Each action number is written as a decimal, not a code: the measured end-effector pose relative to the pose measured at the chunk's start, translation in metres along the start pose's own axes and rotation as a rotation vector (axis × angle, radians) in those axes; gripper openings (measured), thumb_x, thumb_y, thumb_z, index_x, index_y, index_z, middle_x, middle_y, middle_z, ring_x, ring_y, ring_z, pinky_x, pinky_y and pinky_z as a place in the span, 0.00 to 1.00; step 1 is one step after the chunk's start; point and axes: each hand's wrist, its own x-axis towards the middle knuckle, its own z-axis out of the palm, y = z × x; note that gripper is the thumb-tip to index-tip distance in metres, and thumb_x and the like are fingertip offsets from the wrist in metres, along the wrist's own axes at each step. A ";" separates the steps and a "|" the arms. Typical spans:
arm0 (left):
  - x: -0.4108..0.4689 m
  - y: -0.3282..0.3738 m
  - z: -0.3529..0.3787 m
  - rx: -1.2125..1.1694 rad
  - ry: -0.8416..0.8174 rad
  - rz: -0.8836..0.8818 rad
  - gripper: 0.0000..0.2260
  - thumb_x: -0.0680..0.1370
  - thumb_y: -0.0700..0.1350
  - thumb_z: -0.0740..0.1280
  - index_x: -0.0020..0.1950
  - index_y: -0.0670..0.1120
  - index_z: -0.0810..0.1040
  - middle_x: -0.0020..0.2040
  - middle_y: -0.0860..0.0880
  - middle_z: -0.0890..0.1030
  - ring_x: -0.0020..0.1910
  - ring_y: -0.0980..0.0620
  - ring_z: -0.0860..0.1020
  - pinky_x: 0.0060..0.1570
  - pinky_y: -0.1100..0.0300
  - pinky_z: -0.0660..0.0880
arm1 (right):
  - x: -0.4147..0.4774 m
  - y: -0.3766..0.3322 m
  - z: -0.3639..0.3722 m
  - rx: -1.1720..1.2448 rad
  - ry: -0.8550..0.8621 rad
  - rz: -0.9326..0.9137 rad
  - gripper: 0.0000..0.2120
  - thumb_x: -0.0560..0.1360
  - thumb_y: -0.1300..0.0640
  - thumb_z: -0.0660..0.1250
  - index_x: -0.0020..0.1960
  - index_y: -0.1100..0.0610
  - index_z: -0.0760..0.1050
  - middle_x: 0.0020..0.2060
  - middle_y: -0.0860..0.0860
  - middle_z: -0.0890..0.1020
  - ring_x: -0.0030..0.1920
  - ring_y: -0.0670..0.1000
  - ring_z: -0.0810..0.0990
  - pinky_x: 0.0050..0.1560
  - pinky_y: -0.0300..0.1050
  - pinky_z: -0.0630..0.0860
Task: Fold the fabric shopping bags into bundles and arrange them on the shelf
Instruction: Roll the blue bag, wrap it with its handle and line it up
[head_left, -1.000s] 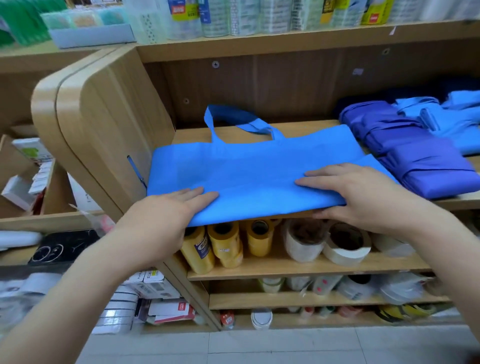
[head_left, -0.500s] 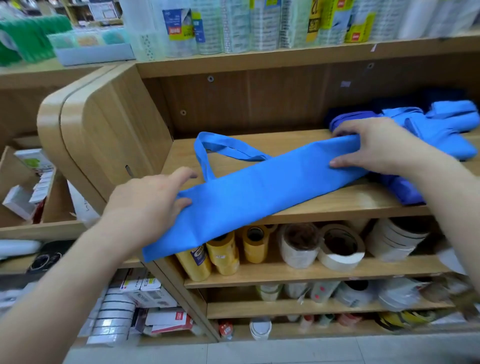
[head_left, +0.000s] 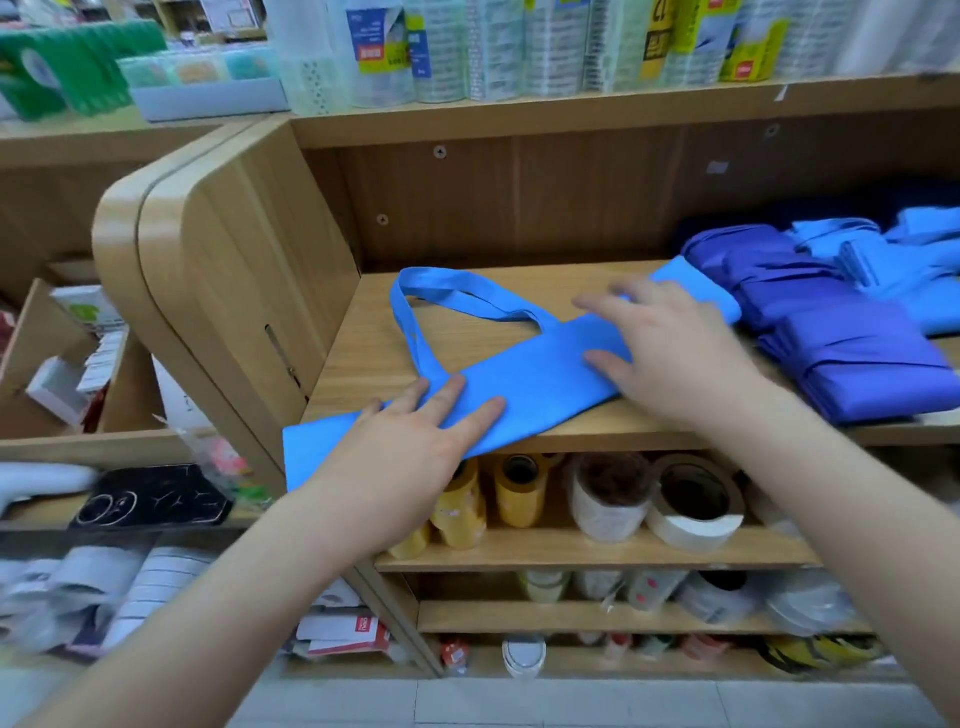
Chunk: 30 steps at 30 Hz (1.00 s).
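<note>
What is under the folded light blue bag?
The wooden shelf carries the light blue bag; its left end overhangs the edge. Left hand and right hand rest flat on top. The shelf surface beneath the fabric is hidden.

Head-worn view, angled down, close to shelf (head_left: 363, 338)

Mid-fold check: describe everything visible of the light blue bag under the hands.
The light blue bag looks like thin non-woven fabric, folded lengthwise into a long flat strip. It lies diagonally on the wooden shelf, near end overhanging the front edge, far end reaching the purple folded bags. Its handles loop flat toward the shelf's back. The left hand presses flat on the near part; the right hand, blurred, rests spread-fingered farther along.
</note>
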 end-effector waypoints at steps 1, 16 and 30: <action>-0.001 0.005 -0.003 0.015 -0.019 -0.008 0.41 0.79 0.38 0.59 0.77 0.58 0.32 0.80 0.44 0.39 0.78 0.39 0.49 0.72 0.44 0.61 | -0.005 -0.011 0.003 0.080 -0.027 0.001 0.24 0.78 0.42 0.62 0.73 0.43 0.65 0.71 0.51 0.69 0.69 0.56 0.66 0.65 0.58 0.69; -0.023 -0.043 0.021 -0.234 0.362 0.288 0.41 0.67 0.40 0.73 0.78 0.47 0.60 0.78 0.49 0.63 0.77 0.50 0.59 0.74 0.51 0.61 | 0.014 -0.012 0.022 0.636 -0.425 -0.233 0.20 0.76 0.57 0.71 0.67 0.44 0.74 0.74 0.43 0.66 0.75 0.39 0.58 0.70 0.30 0.51; 0.040 -0.016 -0.002 -0.648 0.416 0.046 0.10 0.68 0.58 0.62 0.47 0.65 0.78 0.54 0.43 0.82 0.55 0.44 0.79 0.55 0.52 0.73 | -0.034 -0.011 0.017 0.863 -0.210 -0.224 0.13 0.69 0.59 0.71 0.53 0.51 0.80 0.52 0.43 0.83 0.56 0.40 0.80 0.59 0.37 0.73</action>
